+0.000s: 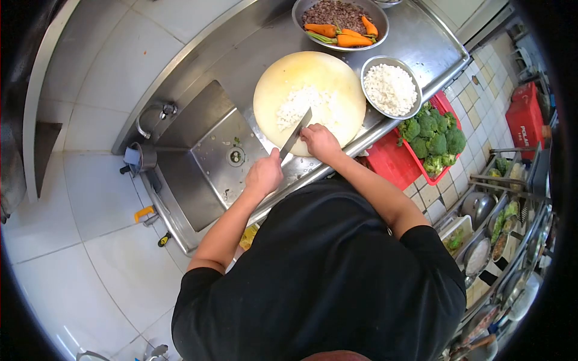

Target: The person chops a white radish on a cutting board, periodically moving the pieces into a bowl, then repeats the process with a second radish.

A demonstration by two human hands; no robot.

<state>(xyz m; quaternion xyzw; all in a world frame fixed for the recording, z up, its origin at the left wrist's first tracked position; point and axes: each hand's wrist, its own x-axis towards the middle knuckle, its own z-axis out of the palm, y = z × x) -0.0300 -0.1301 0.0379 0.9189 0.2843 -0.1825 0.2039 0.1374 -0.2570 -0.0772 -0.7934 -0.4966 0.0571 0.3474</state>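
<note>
My left hand (264,175) is closed around the handle of a kitchen knife (295,133). Its blade slants up and to the right over a round, yellowish cutting board (337,73). My right hand (321,143) is beside the blade, its fingers curled together at the blade's side; whatever they may hold is hidden. Chopped white pieces (299,107) lie spread on the board around the knife tip. Just right of the board, a metal bowl (363,77) is filled with similar white pieces (390,90).
A steel sink (211,156) with a tap (158,114) lies left of the board. Behind it stands a metal bowl (297,30) with carrots (354,41) and brownish-purple bits. A red basket (453,112) of broccoli (435,139) sits right of the counter. Loaded shelves (481,180) stand further right.
</note>
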